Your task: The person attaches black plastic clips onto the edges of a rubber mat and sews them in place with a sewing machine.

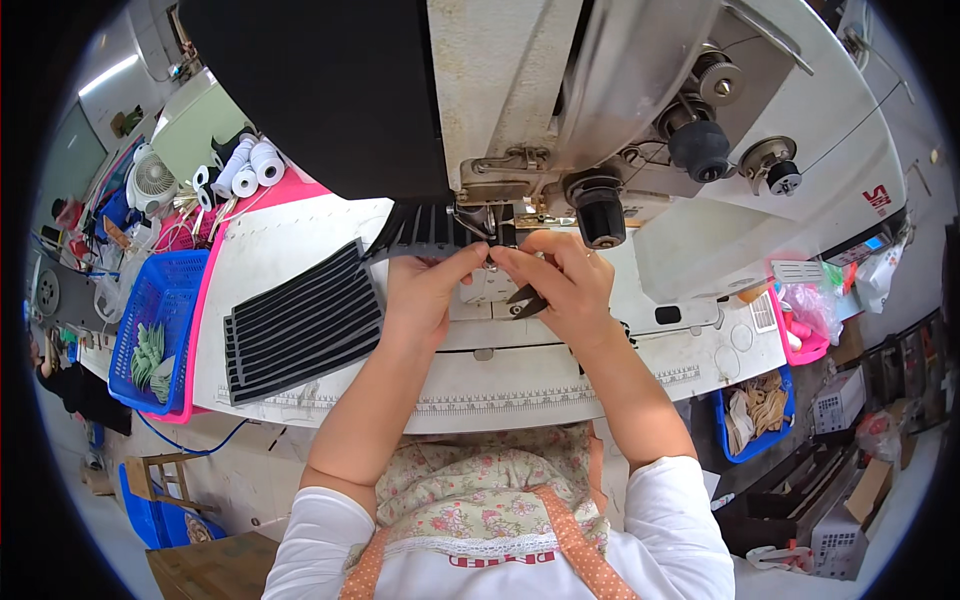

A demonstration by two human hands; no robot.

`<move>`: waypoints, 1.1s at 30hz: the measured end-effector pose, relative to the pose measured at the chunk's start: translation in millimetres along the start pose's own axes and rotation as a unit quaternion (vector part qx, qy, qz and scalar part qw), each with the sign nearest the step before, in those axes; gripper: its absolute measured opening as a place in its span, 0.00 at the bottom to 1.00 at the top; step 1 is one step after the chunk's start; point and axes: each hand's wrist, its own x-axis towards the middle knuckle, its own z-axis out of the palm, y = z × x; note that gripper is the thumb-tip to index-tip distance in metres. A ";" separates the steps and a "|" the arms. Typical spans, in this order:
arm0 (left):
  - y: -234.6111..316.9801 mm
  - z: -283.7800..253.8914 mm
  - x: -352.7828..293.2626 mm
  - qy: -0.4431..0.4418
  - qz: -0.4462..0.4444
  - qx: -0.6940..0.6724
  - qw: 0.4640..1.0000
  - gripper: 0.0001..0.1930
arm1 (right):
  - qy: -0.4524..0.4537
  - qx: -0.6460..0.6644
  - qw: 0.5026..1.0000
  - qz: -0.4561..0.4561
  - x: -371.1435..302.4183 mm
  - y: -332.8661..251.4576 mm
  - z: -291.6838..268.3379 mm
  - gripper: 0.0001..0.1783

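Note:
A sewing machine [500, 100] stands in front of me, its needle area just beyond my fingertips. My left hand [425, 290] is closed, thumb and finger pinching the edge of a dark strip of fabric [425, 228] beside the presser foot. My right hand [568, 282] is closed too, with dark thread snips [526, 300] tucked in it, blades pointing toward the left. Its thumb and forefinger meet close to the left fingertips, and what they pinch is too small to make out. Left of my left hand lies a flat black piece with grey stripes [305, 325], joined toward the strip.
A blue basket [160, 300] with green pieces stands at the left. White thread cones [250, 168] sit on a pink surface behind it. A ruler strip [530, 397] runs along the table's front edge. At the right hangs a blue bin [757, 440] of beige pieces.

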 end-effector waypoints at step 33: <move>-8.3 -1.9 23.5 0.002 0.038 0.029 0.999 0.05 | -0.021 0.013 0.997 0.067 -3.5 4.5 0.1 0.14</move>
